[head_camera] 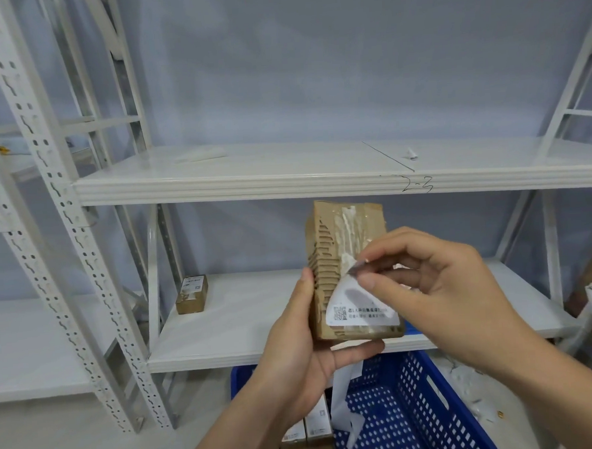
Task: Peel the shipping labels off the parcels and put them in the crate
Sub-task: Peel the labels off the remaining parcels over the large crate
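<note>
1. The left hand (294,344) grips the parcel (327,257) and holds it upright in front of the lower shelf (245,326). The thumb lies along the 9 o'clock edge and the fingers curl under the bottom. In my judgement this grip braces the parcel against the pull of peeling.
2. The right hand (438,285) is closed on the label (357,310), pinching its lifted upper corner between thumb and forefinger. The other fingers are loosely curled and clear of the parcel face.
3. The upper part of the label is free and curls away from the cardboard. The lower part, which carries a square code and printed lines, adheres flat.
4. The label is thin, smooth white paper. It looks liable to tear if pulled sharply.
5. The parcel is a narrow brown cardboard box. Its face is stripped along the 9 o'clock side, exposing ridged corrugation. A band of clear tape with white residue runs down the middle.
6. The crate (400,407) stands at 6 o'clock from the parcel, directly below both hands, so a freed parcel drops a short way. It is rigid blue plastic with perforated walls.
7. A second small parcel (192,295) stands on the lower shelf at 9 o'clock, with its label on.
</note>
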